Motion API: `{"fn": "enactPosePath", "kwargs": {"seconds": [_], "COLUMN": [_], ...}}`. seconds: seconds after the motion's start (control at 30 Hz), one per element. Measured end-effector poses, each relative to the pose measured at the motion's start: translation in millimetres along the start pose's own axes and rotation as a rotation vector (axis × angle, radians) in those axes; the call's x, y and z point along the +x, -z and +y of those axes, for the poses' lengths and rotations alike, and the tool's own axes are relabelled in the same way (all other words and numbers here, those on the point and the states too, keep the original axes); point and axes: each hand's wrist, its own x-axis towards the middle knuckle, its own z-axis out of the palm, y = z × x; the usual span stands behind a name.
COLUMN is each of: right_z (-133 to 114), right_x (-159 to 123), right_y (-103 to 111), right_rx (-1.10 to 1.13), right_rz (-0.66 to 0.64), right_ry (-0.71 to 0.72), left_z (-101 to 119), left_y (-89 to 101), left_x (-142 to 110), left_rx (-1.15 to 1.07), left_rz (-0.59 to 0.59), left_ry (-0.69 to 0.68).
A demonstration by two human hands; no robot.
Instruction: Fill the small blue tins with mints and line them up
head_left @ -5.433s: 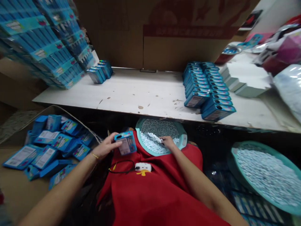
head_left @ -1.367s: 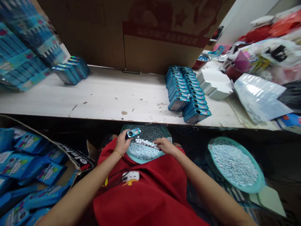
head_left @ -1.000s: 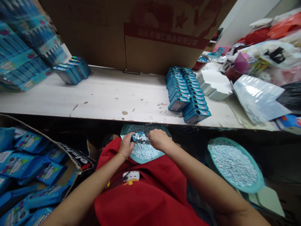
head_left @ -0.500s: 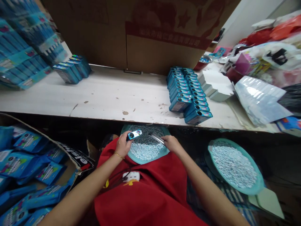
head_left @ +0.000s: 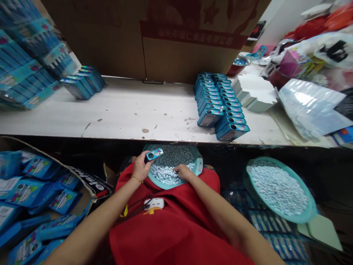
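Note:
My left hand is closed around a small blue box, held tilted over the left side of a turquoise basin. The box's narrow top faces me and shows a round dark opening. Small pale blue and white pellets fill the basin, which rests at my lap. My right hand is down at the pellets with its fingers closed. The slim silvery metal tool it gripped is now hidden by the fingers and pellets, with only a dark bit showing at the fingertips.
Rows of blue boxes stand on the white table, beside white cartons. More boxes are at left. A second basin of pellets is at right. Blue packets fill a carton at lower left.
My right hand has moved left and down into the pellets, taking the metal tool out of sight. My left hand and its box have shifted slightly left and up.

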Motion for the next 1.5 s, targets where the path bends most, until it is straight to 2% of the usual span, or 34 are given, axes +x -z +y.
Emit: {"fn": "enactPosePath", "kwargs": {"seconds": [0.13,0.23,0.3,0.37,0.5,0.63,0.77,0.87,0.93,1.0,1.07,1.13,1.2,1.3,1.37,1.5], "right_z": [5.5,-3.4,-14.8,-29.0,-59.5,-90.7,-118.4,-119.0,-102.9,-75.6,-44.1,-17.5,-2.5,-2.6,-9.8,-12.9], "right_x": [-20.7,-40.8,-50.8,-56.2,-56.3,-53.4,-57.6,-68.7,-77.7,-82.9,-79.0,-64.7,-43.8,-14.5,-2.4,9.1], "right_y": [22.3,49.3,68.9,86.8,110.5,119.0,123.6,128.4,130.0,126.2,113.8,91.5,61.9,16.9,-5.1,-21.5], "right_rx": [0.119,0.312,0.354,0.276,-0.052,-0.340,-0.510,-0.513,-0.449,-0.355,-0.256,-0.187,-0.172,-0.176,-0.149,-0.015], "right_rz": [0.038,0.060,0.075,0.112,0.179,0.150,0.122,0.153,0.184,0.216,0.224,0.205,0.197,0.179,0.151,0.083], "right_ry": [0.070,0.119,0.121,0.123,0.143,0.032,-0.023,-0.015,-0.012,-0.011,-0.014,-0.042,-0.107,-0.166,-0.145,-0.052], "left_z": [-1.7,-0.5,1.3,3.2,6.4,8.4,8.8,7.8,6.7,5.6,4.7,4.4,4.5,4.5,4.0,3.6], "left_y": [-1.3,-4.4,-7.5,-10.9,-15.8,-17.3,-18.5,-17.9,-15.2,-10.6,-5.2,-0.2,3.1,4.6,4.0,3.6], "left_x": [0.7,0.5,-0.7,-2.8,-7.7,-10.1,-9.9,-9.7,-10.0,-10.6,-11.2,-11.6,-11.9,-12.4,-12.5,-11.1], "left_rx": [-0.014,-0.014,-0.014,-0.009,0.015,0.033,0.038,0.019,-0.017,-0.061,-0.093,-0.106,-0.102,-0.092,-0.097,-0.112], "left_rz": [-0.008,-0.016,-0.037,-0.059,-0.098,-0.117,-0.119,-0.106,-0.086,-0.068,-0.057,-0.054,-0.052,-0.049,-0.047,-0.024], "left_ry": [-0.002,-0.014,-0.030,-0.045,-0.061,-0.085,-0.092,-0.077,-0.057,-0.038,-0.024,-0.015,-0.006,-0.005,-0.005,0.021]}}
